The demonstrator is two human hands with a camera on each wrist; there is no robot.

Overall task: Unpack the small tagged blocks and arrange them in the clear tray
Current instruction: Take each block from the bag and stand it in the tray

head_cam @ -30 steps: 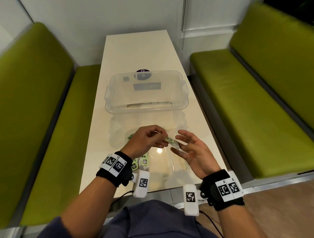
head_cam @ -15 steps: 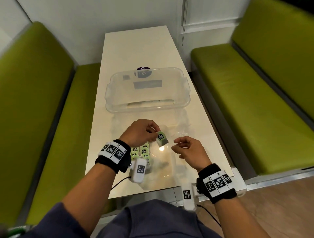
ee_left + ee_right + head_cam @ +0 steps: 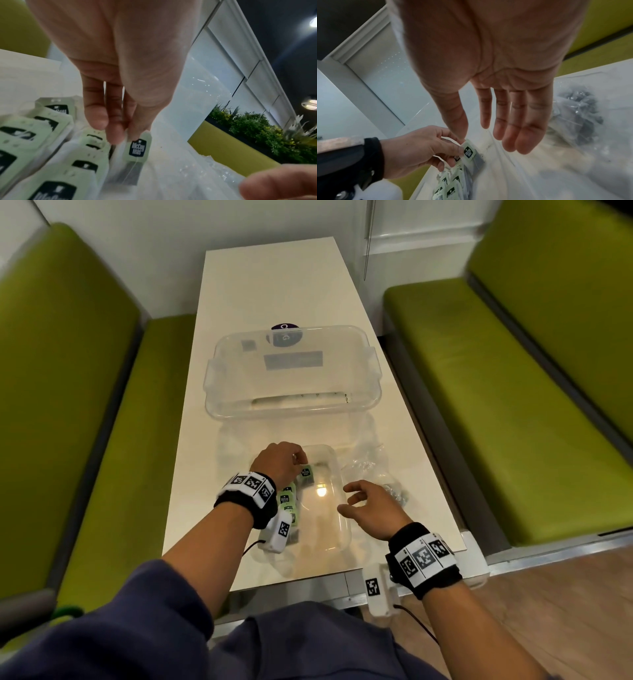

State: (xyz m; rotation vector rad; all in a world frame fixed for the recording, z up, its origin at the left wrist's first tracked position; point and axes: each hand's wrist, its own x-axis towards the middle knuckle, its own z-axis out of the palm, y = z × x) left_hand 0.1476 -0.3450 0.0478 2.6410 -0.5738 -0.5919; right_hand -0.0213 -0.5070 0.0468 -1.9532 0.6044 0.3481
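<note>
My left hand [image 3: 297, 463] pinches the pale green tag of one small tagged block [image 3: 306, 474], which hangs low at the far end of a row of several blocks [image 3: 287, 498] along the left side of the clear tray [image 3: 329, 549]. In the left wrist view the fingers [image 3: 113, 121] hold the tag [image 3: 138, 148] beside the laid blocks [image 3: 30, 135]. My right hand [image 3: 349, 498] hovers over the tray's right edge with relaxed fingers and holds nothing. The right wrist view shows that hand [image 3: 505, 128] above the held tag [image 3: 469, 151].
A crumpled clear plastic bag [image 3: 371, 470] with dark pieces inside lies right of the tray. A large clear bin [image 3: 291, 378] stands farther up the white table [image 3: 267, 285]. Green benches [image 3: 496, 388] flank both sides.
My left hand has brought the block down and nearer, into the tray at the far end of the row. My right hand has uncurled and let go of what it pinched.
</note>
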